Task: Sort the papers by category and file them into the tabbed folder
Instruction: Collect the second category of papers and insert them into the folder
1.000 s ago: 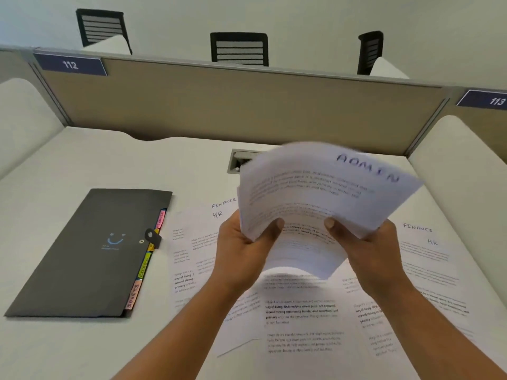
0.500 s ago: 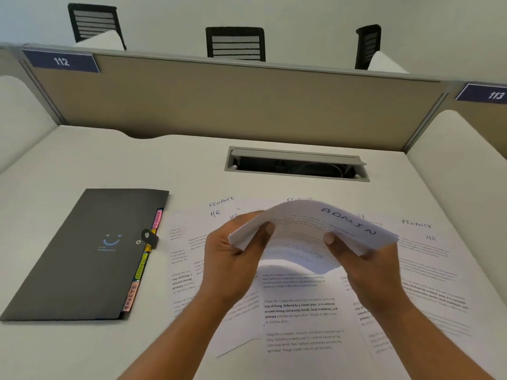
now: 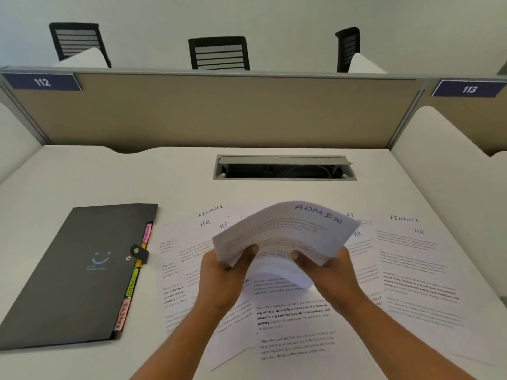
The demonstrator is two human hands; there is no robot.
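Admin stack lowered, both hands gripping its near edge, folder clear left.

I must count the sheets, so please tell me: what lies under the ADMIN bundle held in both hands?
Under the ADMIN bundle loose printed sheets lie overlapping on the desk. Their tops are covered, so their category headings cannot be read, nor their number counted.

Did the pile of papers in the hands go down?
Yes. The ADMIN stack dropped: it covered the cable slot before and now sits below it, nearer the desk.
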